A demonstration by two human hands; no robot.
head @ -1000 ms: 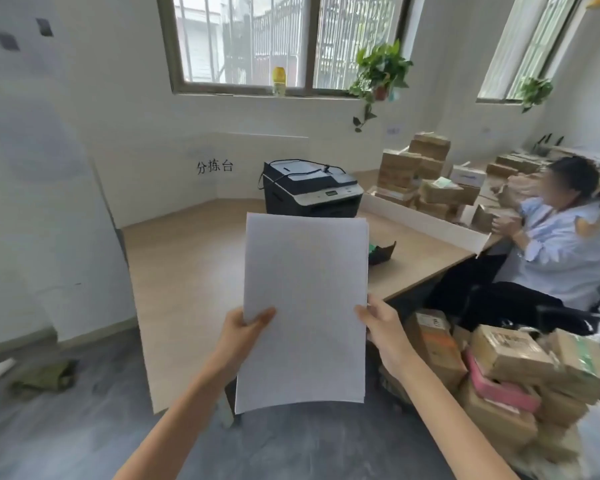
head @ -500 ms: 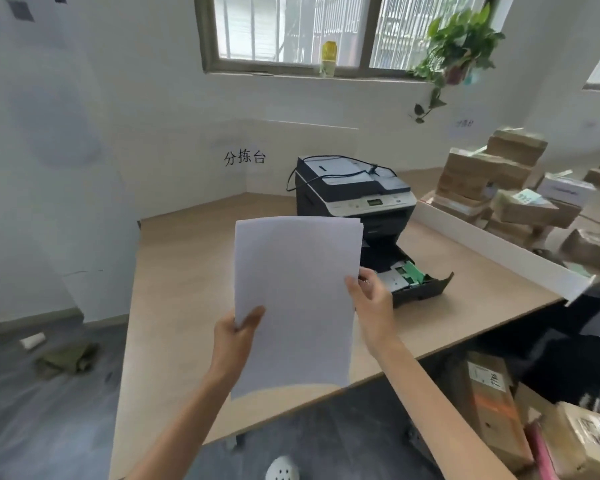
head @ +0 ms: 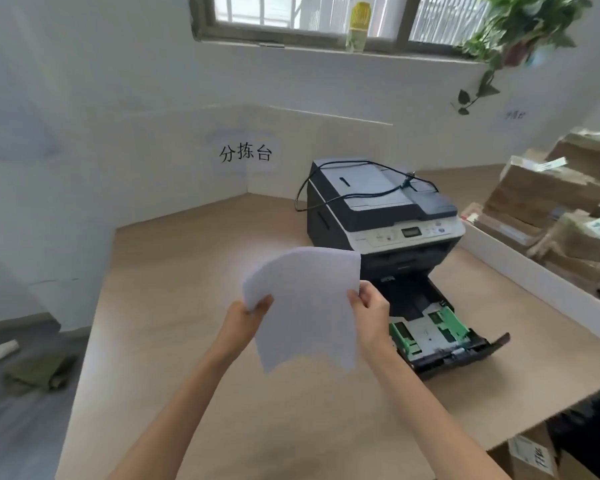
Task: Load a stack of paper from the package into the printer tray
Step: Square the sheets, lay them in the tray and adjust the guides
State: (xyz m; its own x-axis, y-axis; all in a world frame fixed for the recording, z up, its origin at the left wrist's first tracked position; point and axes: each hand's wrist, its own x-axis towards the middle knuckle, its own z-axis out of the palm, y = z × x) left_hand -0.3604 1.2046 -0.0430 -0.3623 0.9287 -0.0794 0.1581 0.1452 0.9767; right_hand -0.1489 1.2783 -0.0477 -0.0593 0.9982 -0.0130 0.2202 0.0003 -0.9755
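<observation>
I hold a thin stack of white paper (head: 305, 306) above the wooden table, bowed and tilted. My left hand (head: 246, 323) grips its left edge and my right hand (head: 371, 317) grips its right edge. Just right of the paper, the black paper tray (head: 444, 337) is pulled out of the dark grey printer (head: 381, 209), its green guides showing and no paper visible in it. The paper hides the tray's left rear part. The paper package is out of sight.
A black cable (head: 326, 199) lies over the printer top. A low white divider (head: 534, 289) borders the table on the right, with cardboard parcels (head: 551, 199) stacked behind it. More boxes (head: 534, 455) sit on the floor at lower right. White wall panels enclose the table's back.
I have come closer to the table and printer. The paper went from upright and flat to lower, bowed and tilted, nearer the pulled-out tray. Both hands kept their grip.
</observation>
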